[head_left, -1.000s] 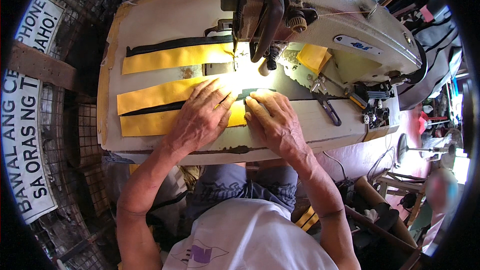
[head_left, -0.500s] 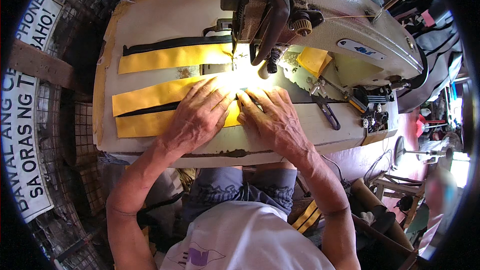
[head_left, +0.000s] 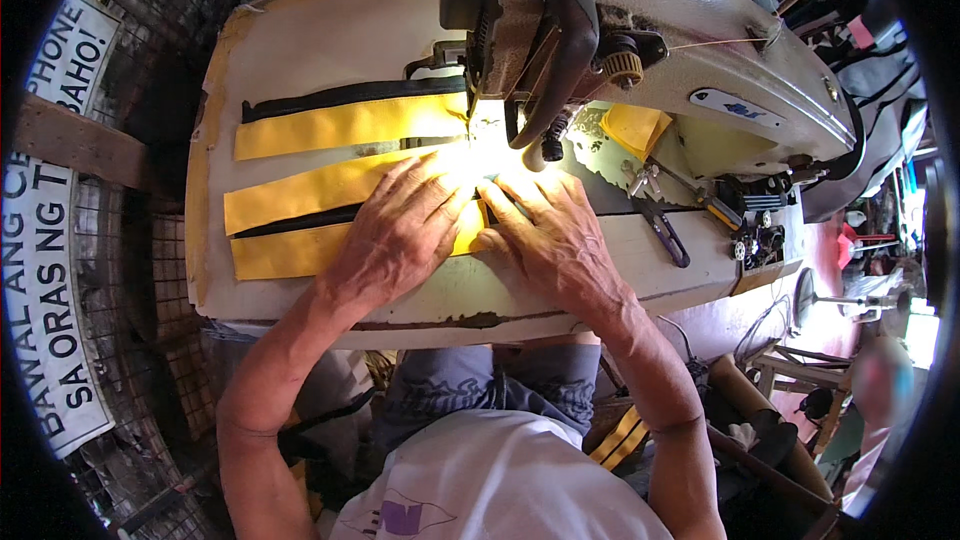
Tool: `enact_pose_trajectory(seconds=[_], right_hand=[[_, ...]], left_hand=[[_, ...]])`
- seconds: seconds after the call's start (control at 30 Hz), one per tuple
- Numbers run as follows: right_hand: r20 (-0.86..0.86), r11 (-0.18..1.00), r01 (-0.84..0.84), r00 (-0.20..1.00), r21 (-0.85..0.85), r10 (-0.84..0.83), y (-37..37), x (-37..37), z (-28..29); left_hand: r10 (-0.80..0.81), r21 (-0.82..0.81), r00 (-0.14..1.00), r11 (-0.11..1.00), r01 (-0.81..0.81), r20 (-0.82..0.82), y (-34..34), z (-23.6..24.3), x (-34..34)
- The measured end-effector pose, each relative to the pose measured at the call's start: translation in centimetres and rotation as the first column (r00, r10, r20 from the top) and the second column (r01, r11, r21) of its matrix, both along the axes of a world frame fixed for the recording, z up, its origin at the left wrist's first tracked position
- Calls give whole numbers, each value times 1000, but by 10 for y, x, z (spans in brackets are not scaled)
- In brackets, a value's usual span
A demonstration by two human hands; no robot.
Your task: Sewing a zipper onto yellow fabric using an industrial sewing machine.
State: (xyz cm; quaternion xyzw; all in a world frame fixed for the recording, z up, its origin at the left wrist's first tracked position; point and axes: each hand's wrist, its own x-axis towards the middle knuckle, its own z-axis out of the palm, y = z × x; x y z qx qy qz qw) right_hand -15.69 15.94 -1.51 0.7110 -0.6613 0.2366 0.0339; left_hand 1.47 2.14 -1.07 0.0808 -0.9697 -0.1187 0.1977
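Under the lit needle area of the sewing machine (head_left: 545, 60), both hands rest on fabric. My left hand (head_left: 400, 220) lies with fingers slightly apart across yellow strips (head_left: 275, 190) joined along a black band (head_left: 300, 220). My right hand (head_left: 545, 235) lies just right of it, fingers extended at the strips' right end, over a small dark green piece (head_left: 487, 180) that is mostly hidden. Glare washes out both hands' fingertips. Another yellow strip with a black edge (head_left: 330, 125) lies above them, left of the machine.
Dark scissors (head_left: 665, 230), small metal parts (head_left: 750, 240) and a folded yellow piece (head_left: 632, 128) lie on the worktable's (head_left: 250, 40) right half. A wire grid with signs (head_left: 175, 270) stands left. A blurred person (head_left: 870, 400) is at the far right, near a fan (head_left: 805, 295).
My right hand's fingers have moved slightly forward toward the needle, covering more of the green piece. The view has shifted a little; the strips show little other change.
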Motion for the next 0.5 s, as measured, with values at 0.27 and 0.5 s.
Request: enact_pose_trajectory(seconds=[0.27,0.5], right_hand=[[15,996,2,1000,88,-4,-10,-4,8],[-9,998,0,1000,61,0,-17,-6,9]], left_hand=[[-41,-46,999,998,40,-13,-8,3,-4],[-54,4,999,999,54,7,-15,2,-7]])
